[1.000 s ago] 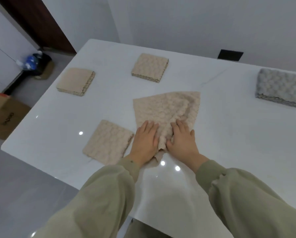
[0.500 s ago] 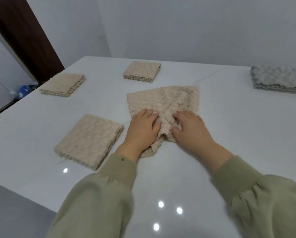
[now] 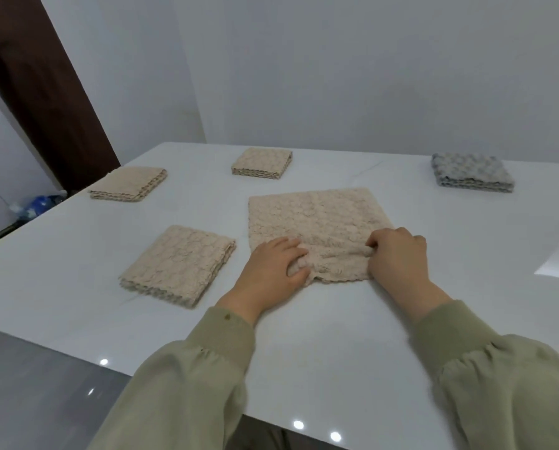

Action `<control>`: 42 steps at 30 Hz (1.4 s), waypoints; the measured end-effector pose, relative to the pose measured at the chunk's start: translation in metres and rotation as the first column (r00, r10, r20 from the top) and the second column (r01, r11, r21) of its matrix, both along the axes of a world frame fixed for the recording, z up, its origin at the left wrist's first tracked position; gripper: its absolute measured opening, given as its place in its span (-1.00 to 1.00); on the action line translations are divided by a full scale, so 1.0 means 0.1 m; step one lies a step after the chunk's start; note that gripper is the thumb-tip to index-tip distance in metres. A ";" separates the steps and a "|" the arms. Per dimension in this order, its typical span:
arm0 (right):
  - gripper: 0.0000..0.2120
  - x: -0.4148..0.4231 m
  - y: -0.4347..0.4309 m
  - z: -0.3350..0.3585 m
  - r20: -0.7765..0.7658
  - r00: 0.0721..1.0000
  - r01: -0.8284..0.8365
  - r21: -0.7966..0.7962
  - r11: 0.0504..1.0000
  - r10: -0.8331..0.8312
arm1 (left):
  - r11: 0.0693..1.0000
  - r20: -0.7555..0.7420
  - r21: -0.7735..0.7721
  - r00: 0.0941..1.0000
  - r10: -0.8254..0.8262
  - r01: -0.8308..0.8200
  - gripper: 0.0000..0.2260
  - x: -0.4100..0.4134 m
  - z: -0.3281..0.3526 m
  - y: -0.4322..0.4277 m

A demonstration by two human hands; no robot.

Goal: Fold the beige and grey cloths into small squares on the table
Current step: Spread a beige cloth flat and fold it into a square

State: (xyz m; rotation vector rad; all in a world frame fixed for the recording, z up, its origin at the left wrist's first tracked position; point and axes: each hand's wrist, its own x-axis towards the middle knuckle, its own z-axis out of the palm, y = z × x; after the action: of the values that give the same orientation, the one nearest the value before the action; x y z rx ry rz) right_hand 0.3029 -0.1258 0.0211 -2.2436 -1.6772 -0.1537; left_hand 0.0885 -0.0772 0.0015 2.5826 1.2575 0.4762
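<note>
Both the left grip (image 3: 271, 271) and right grip (image 3: 398, 254) pinch a bunched fold of the beige cloth (image 3: 317, 216).

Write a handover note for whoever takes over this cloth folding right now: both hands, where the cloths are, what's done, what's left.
Left hand and right hand: each pinches the bunched near edge of the unfinished beige cloth, mid-table.
Done: near-left beige square, far-left beige square, far-centre beige square, and folded grey cloth at far right.
Left: fold the unfinished beige cloth down to a small square on the white table.
</note>
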 end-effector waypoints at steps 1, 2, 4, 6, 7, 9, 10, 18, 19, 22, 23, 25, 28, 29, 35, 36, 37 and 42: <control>-0.66 0.02 -0.05 -0.02 0.030 1.000 0.001 -0.007 1.000 -0.001 | 1.000 0.001 -0.004 1.000 -0.006 0.006 -0.58 0.00 0.00 -0.01; -0.64 0.04 -0.09 -0.04 0.068 0.998 0.012 -0.022 1.000 -0.011 | 1.000 -0.003 -0.008 1.000 -0.013 0.013 -0.58 0.01 0.01 -0.02; -0.65 0.10 -0.16 -0.05 0.118 0.992 0.062 -0.053 0.997 -0.055 | 1.000 -0.005 -0.014 1.000 -0.021 0.021 -0.60 0.01 0.02 -0.03; -0.67 0.13 -0.19 -0.05 0.105 0.992 0.074 -0.015 0.997 -0.072 | 1.000 0.058 0.013 0.998 -0.012 0.011 -0.66 0.01 0.03 -0.03; -0.66 0.13 -0.20 -0.07 0.090 0.996 0.016 0.050 0.999 -0.021 | 0.998 0.111 0.056 0.994 0.000 -0.006 -0.72 0.02 0.03 -0.03; -0.65 0.10 -0.19 -0.13 0.050 0.984 -0.175 0.197 0.965 0.169 | 0.991 0.201 0.127 0.979 0.020 -0.047 -0.81 0.02 0.05 -0.03; -0.67 0.06 -0.20 -0.15 0.040 0.969 -0.248 0.203 0.947 0.245 | 0.991 0.222 0.126 0.975 0.022 -0.051 -0.84 0.03 0.06 -0.03; -0.55 0.15 -0.25 -0.06 -0.027 0.987 -0.135 0.392 0.910 0.158 | 1.000 0.199 0.002 0.980 0.010 -0.010 -0.73 0.09 0.18 -0.17; -0.57 0.15 -0.26 -0.06 -0.014 0.991 -0.115 0.431 0.895 0.134 | 1.000 0.204 -0.008 0.979 0.005 -0.003 -0.74 0.12 0.19 -0.22; -0.64 0.14 -0.24 -0.06 -0.014 0.994 -0.097 0.390 0.916 0.111 | 0.999 0.242 -0.027 0.970 0.023 -0.016 -0.78 0.17 0.21 -0.27; -0.59 0.14 -0.24 -0.07 0.004 0.992 -0.121 0.278 0.953 0.125 | 0.999 0.256 -0.029 0.966 0.038 -0.032 -0.79 0.18 0.22 -0.26; -0.51 0.14 -0.25 -0.10 0.013 0.991 -0.132 -0.065 0.989 0.133 | 0.997 0.275 -0.028 0.958 0.077 -0.072 -0.81 0.21 0.27 -0.21; -0.48 0.16 -0.27 -0.11 0.009 0.993 -0.111 -0.277 0.954 0.118 | 0.986 0.162 -0.030 0.972 0.168 -0.166 -0.73 0.25 0.29 -0.04; -0.48 0.16 -0.27 -0.09 0.016 0.994 -0.096 -0.270 0.958 0.104 | 0.979 0.052 -0.044 0.978 0.201 -0.199 -0.66 0.26 0.28 0.03; -0.52 0.21 -0.34 0.05 0.144 0.987 -0.029 -0.287 0.957 0.073 | 0.975 -0.256 -0.114 0.954 0.157 -0.191 -0.56 0.45 0.11 0.16; -0.55 0.24 -0.37 0.09 0.167 0.983 -0.027 -0.309 0.951 0.082 | 0.978 -0.255 -0.104 0.956 0.147 -0.179 -0.55 0.48 0.10 0.16; -0.58 0.27 -0.39 0.13 0.192 0.977 -0.022 -0.326 0.945 0.089 | 0.981 -0.254 -0.102 0.958 0.134 -0.165 -0.55 0.51 0.10 0.17; -0.57 0.38 -0.37 0.39 0.265 0.963 0.047 -0.323 0.945 0.043 | 0.991 -0.269 -0.106 0.962 0.046 -0.078 -0.57 0.69 0.16 0.24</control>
State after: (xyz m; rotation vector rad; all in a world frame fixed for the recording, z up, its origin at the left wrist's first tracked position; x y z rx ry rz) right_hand 0.3408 -0.1633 0.0603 -2.5627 -1.9654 -0.2021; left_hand 0.1578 -0.0532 0.0177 2.5776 1.4074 0.0628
